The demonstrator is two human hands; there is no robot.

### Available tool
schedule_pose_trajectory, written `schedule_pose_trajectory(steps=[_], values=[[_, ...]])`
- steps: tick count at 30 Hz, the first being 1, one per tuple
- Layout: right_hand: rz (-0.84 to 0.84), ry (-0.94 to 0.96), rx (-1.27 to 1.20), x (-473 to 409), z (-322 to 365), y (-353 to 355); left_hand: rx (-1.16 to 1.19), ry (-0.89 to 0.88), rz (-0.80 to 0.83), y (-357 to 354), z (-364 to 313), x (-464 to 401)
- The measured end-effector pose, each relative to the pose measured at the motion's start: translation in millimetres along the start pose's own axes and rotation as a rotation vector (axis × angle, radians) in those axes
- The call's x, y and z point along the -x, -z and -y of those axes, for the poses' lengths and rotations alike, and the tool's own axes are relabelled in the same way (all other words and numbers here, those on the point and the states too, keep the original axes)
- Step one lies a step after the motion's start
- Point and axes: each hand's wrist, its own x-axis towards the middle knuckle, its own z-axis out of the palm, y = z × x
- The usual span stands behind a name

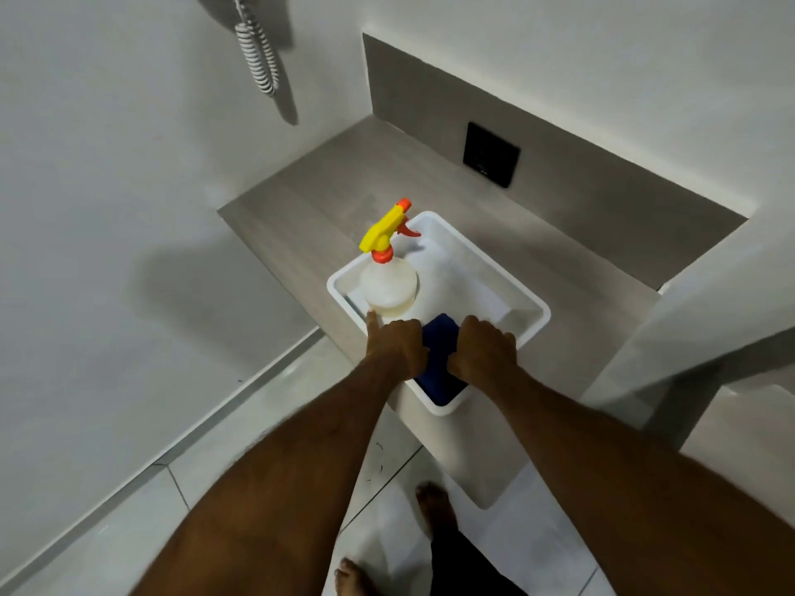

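I log: blue cloth (441,359) in near end of white tub (533,314) on bench (301,217). Hands curled, gripping it: left hand (395,344) at left edge, right hand (484,348) at right edge. Upright spray bottle (389,286) in tub, just beyond left hand.

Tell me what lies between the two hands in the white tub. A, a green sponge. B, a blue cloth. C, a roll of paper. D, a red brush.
B: a blue cloth lies in the white tub between the left hand and the right hand, whose curled fingers close on its edges, next to the spray bottle.
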Motion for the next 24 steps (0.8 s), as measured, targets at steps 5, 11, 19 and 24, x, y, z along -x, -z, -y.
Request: schedule_pose_trajectory(steps=[5,11,19,24], values=[[0.164,-0.039,-0.152,-10,-1,10,0.174,-0.029,0.018,8,-5,-1],[0.317,0.067,-0.611,2,4,64,0.579,-0.104,-0.201,45,25,42],[0.342,0.367,-0.769,63,126,43,0.906,0.144,-0.403,40,146,149],[0.493,0.373,-0.525,56,183,-54,0.464,0.434,-0.326,-58,233,195]])
